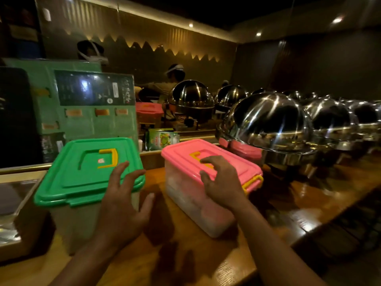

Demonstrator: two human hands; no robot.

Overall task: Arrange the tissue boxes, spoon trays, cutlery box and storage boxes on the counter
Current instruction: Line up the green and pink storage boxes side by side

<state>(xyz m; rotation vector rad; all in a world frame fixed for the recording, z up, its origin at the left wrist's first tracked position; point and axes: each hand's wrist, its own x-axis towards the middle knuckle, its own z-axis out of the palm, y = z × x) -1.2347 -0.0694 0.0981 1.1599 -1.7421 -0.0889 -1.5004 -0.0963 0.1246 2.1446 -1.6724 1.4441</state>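
Green box (88, 178) and pink box (210, 182) side by side on wooden counter (185, 254), a strip of bare wood between them. Left hand (123, 203) spread wide, fingers over the green lid's near right corner, thumb splayed toward the gap; contact with the lid cannot be told. Right hand (222, 182) half curled on the pink lid, fingertips (203, 161) at the yellow handle (198, 156), gripping nothing. Pink box's long axis angled, far end left, near end right, yellow latch (252, 182) at the right end. Green box roughly square-on, lid handle folded flat. Chafing domes (268, 122) close behind the pink box on the right. Open counter in front, toward the near edge. Green carton (162, 139) behind the gap.
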